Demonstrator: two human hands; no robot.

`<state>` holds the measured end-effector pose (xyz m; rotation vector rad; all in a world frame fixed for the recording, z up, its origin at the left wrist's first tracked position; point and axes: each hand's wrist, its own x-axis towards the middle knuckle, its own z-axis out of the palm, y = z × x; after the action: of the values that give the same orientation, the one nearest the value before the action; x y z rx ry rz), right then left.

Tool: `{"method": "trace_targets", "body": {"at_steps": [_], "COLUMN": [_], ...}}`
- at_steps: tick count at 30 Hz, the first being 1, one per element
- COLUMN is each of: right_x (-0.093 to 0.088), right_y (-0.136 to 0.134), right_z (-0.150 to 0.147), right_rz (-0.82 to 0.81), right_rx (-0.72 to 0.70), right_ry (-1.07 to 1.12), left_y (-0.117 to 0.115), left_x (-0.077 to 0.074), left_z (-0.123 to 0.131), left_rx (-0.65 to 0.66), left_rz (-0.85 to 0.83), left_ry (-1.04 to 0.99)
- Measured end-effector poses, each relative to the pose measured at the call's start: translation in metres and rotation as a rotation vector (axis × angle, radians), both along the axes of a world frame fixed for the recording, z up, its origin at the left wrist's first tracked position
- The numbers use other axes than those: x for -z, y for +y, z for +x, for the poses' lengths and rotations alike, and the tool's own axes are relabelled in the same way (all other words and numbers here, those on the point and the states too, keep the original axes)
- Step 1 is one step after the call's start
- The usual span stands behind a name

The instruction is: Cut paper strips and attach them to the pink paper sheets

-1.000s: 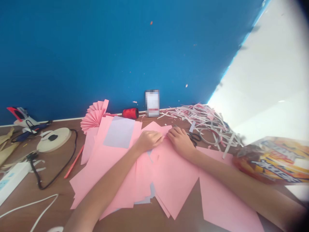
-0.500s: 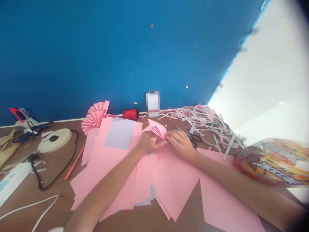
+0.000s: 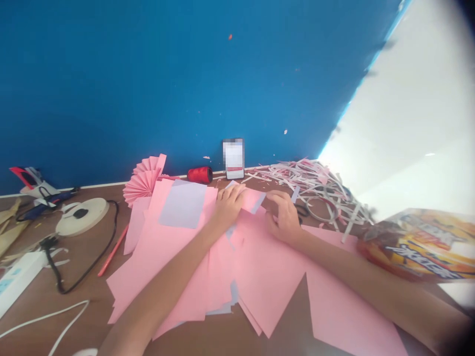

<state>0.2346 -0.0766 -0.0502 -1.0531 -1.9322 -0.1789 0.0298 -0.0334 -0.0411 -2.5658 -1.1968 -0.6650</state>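
My left hand (image 3: 229,205) lies over a small piece of pink paper (image 3: 253,197), fingers stretched across it. One corner of that piece shows a lavender side. Just beyond its right end is my right hand (image 3: 285,216), fingers curved and thumb apart from them, fingertips close to the lavender corner. Whether they touch it I cannot tell. Both hands are above a pink sheet (image 3: 270,277) that overlaps other sheets. A pile of pink sheets (image 3: 178,267) spreads to the left, with a lavender square (image 3: 183,203) on top.
A pleated pink fan (image 3: 143,180), red thread spool (image 3: 200,174) and phone (image 3: 233,158) stand near the blue wall. Paper strips (image 3: 315,183) heap at the right, beside partly hidden scissors (image 3: 303,211) and a snack packet (image 3: 426,244). A power strip (image 3: 20,277) lies left.
The small pink piece, folded up between both hands before, now lies flatter under my left hand. My right hand has drawn slightly right, its fingers more curled. The view shifted slightly.
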Motion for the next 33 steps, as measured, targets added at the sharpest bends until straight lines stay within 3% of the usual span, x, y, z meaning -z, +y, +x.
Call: {"method": "trace_targets", "body": {"at_steps": [2, 8, 17, 25, 30, 33], "right_x": [-0.002, -0.003, 0.001, 0.001, 0.004, 0.003], "right_y": [-0.001, 0.001, 0.008, 0.008, 0.012, 0.013], "right_z": [-0.002, -0.007, 0.001, 0.001, 0.002, 0.000], "right_rz": [0.013, -0.150, -0.192, -0.176, -0.251, -0.299], "right_rx": [-0.022, -0.086, 0.189, 0.022, 0.032, 0.061], "right_ry": [-0.095, -0.391, -0.348, -0.462, -0.448, -0.369], "left_y": [0.002, 0.007, 0.012, 0.011, 0.014, 0.014], "left_x": [0.000, 0.002, 0.003, 0.002, 0.007, 0.006], "left_z": [0.000, -0.003, -0.010, -0.011, -0.013, -0.012], "left_rx": [0.025, 0.063, 0.087, 0.204, 0.273, 0.246], "left_rz": [-0.053, -0.184, -0.131, -0.189, -0.280, -0.351], "left_ry": [0.063, 0.068, 0.046, 0.104, -0.002, -0.103]}}
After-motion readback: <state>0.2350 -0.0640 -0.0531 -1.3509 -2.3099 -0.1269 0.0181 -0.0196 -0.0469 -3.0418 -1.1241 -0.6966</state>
